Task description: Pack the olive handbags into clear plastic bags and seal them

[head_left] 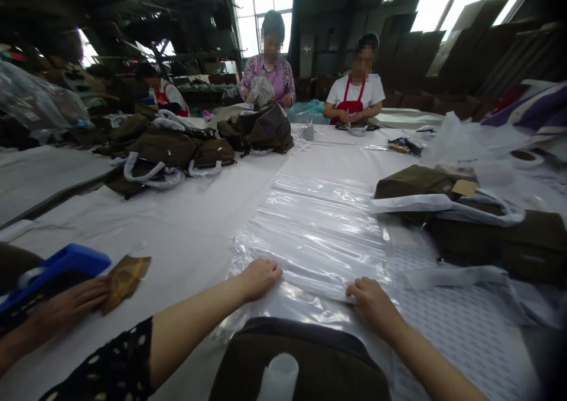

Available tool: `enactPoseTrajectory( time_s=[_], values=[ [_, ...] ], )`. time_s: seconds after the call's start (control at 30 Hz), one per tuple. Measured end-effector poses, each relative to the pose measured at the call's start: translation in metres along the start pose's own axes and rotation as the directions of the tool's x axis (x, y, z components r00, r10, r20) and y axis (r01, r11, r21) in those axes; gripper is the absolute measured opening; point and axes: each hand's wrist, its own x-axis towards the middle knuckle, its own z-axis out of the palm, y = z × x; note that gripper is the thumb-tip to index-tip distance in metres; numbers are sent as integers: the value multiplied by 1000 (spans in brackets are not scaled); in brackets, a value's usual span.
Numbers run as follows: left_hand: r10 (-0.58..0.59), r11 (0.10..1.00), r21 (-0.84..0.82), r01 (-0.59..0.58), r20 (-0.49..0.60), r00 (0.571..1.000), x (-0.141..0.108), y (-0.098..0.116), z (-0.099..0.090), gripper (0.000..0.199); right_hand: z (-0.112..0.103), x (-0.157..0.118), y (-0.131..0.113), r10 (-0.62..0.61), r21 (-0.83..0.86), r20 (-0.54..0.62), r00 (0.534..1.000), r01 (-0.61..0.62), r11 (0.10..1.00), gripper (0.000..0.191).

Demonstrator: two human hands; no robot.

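A clear plastic bag (319, 230) lies flat on the white table, its near edge between my hands. My left hand (261, 278) is closed on the bag's near left part, fingers curled. At the near right part, my right hand (370, 300) has its fingers bent and pinching the plastic. Close to my body, below the bag, is a dark olive fabric bag (332, 365) with a whitish wrapped roll-like piece (281, 374) on it. The near part of the clear plastic reaches down to the top of this olive bag.
Olive bags with wrapped handles lie at right (500, 235) and back left (159, 147). Another person's hand (84, 297) is at the left, beside a blue tool (75, 259) and a brown paper piece (126, 280). Two people work across the table (212, 212).
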Motion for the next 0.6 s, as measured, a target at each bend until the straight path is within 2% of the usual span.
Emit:
enactPoseTrajectory(
  time_s=[0.1,0.2,0.27,0.3,0.37,0.47,0.53,0.6],
  values=[
    [-22,1000,-17,21,-37,999,-1,-10,-6,18,-15,5,1,7,107,25,1000,-9,994,24],
    [-20,997,-71,18,-28,999,6,-21,-16,39,-39,17,5,-8,116,68,998,0,993,20],
    [-14,995,-95,15,12,1000,10,-24,-18,27,-49,22,6,-79,40,111,991,75,996,20],
    [-8,995,-100,11,29,1000,11,-24,-17,17,-49,21,5,-116,1,150,982,117,993,20],
    [20,994,-108,-16,38,999,8,-18,-12,15,-42,14,1,-159,-42,239,958,173,984,22],
    [74,989,-134,-70,23,997,-3,-2,-4,10,-20,-7,-4,-168,26,322,932,168,985,27],
    [46,988,-148,-45,6,999,-9,4,-4,10,-14,-15,-4,-160,126,337,928,124,984,26],
    [-39,988,-154,35,-25,999,-6,-2,-13,13,-23,-9,3,-129,211,284,950,70,975,18]
  ],
)
